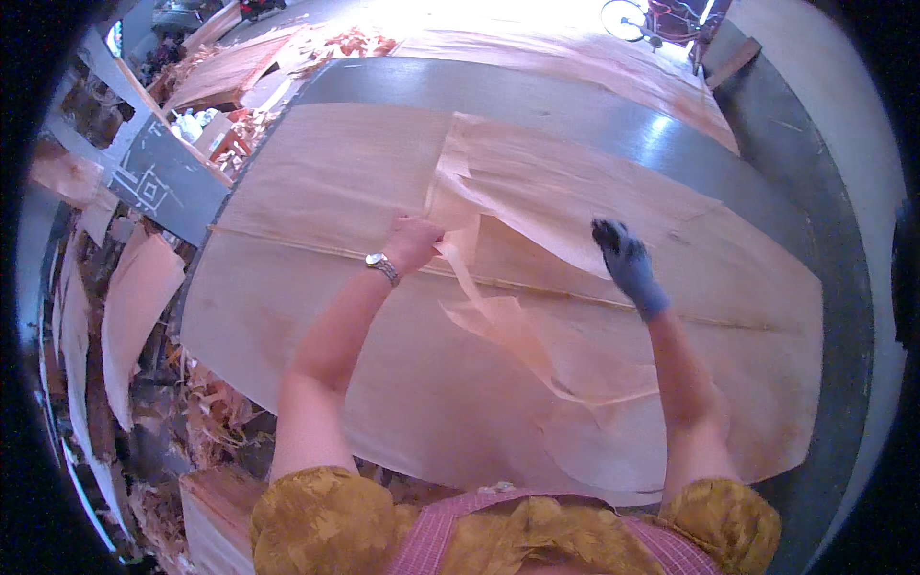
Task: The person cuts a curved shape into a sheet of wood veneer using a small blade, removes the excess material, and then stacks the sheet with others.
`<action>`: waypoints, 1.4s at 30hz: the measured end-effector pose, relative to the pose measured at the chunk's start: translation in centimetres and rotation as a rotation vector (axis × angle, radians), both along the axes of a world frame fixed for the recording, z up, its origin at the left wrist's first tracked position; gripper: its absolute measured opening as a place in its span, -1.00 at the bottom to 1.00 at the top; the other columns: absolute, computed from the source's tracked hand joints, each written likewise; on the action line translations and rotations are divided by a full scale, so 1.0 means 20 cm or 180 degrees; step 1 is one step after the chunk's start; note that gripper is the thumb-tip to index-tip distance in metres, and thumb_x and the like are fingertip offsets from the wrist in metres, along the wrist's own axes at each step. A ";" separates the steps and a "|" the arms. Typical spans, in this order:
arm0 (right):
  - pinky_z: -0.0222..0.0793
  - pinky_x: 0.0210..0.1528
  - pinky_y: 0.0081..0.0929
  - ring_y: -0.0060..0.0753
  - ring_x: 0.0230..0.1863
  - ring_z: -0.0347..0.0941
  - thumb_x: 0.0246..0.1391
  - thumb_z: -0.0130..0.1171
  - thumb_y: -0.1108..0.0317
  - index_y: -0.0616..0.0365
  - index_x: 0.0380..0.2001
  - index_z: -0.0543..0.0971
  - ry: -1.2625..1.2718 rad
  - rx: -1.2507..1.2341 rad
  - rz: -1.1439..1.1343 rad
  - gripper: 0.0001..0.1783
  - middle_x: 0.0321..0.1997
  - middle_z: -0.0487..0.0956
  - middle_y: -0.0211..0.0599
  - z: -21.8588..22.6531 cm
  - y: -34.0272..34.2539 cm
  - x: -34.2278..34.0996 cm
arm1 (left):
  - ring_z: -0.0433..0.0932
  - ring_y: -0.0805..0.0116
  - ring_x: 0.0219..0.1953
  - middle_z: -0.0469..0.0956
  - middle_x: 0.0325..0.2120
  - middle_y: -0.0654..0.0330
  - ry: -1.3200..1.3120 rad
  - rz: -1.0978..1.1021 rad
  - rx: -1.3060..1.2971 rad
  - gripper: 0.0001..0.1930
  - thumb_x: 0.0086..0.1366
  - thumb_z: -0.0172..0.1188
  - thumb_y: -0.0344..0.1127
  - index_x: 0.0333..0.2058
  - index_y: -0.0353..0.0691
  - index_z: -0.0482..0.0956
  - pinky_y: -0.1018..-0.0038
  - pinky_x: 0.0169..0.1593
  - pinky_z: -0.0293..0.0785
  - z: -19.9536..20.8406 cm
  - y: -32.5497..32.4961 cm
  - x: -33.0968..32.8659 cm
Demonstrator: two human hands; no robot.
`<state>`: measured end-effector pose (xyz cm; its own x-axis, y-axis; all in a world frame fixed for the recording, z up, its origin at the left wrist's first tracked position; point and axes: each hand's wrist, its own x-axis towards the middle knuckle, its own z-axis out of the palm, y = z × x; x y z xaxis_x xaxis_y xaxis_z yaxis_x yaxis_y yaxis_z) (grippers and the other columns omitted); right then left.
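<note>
Thin tan wood veneer sheets (287, 172) lie in layers across a large table in front of me. My left hand (414, 242), bare and with a watch at the wrist, is closed on a narrow veneer strip (463, 271) that hangs from its fingers. Right of it, a torn veneer sheet (537, 225) has a raised edge with shadow beneath. This edge runs up to my right hand (625, 261), which wears a grey glove with dark fingertips. Its fingers are curled; what they hold is hidden. Nearer me lies a ragged veneer piece (522, 335).
Past the veneer shows the table's bare grey top (498, 86). Veneer scraps (216, 407) and curved offcuts (142, 307) litter the left side. A grey board (158, 177) stands at the left edge. A pale wall (848, 96) bounds the right, and a bicycle (661, 21) stands far off.
</note>
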<state>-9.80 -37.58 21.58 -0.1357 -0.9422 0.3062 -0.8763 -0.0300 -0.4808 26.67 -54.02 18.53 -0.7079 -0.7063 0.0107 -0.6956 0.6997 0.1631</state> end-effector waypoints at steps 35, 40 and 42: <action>0.05 0.34 0.00 -0.04 0.33 0.17 0.22 -0.17 0.23 0.05 0.21 0.33 0.1780 0.1932 -0.0565 -0.50 0.36 0.24 -0.12 -0.76 -0.44 -0.43 | 0.49 0.07 0.04 0.51 0.02 0.07 -0.2900 0.2927 0.1448 -0.29 0.02 0.33 0.12 0.11 -0.11 0.43 0.28 0.15 0.35 0.58 0.57 1.74; -0.04 0.36 -0.06 -0.04 0.30 0.22 0.22 -0.12 0.15 0.03 0.15 0.41 0.0780 0.0754 -0.0588 -0.53 0.28 0.35 -0.12 -0.86 -0.35 -0.43 | 0.17 0.09 0.29 0.19 0.25 -0.03 -0.0611 0.0899 0.0414 0.09 -0.07 0.37 0.26 0.28 -0.33 0.11 0.24 0.31 0.08 0.35 0.53 0.31; -0.02 0.36 -0.06 -0.04 0.29 0.23 0.22 -0.11 0.15 0.03 0.15 0.41 0.0746 0.0726 -0.0533 -0.54 0.27 0.36 -0.13 -0.88 -0.34 -0.43 | -0.13 -0.02 0.39 0.00 0.32 0.03 0.0235 0.0506 -0.0030 0.23 -0.19 0.41 0.26 0.38 0.02 -0.12 -0.06 0.33 -0.13 0.04 0.51 -0.06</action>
<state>-18.42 -44.47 4.02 -0.2449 -0.9606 0.1318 -0.9472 0.2080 -0.2441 25.52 -43.83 19.32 -0.5842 -0.8089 0.0658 -0.7841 0.5835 0.2117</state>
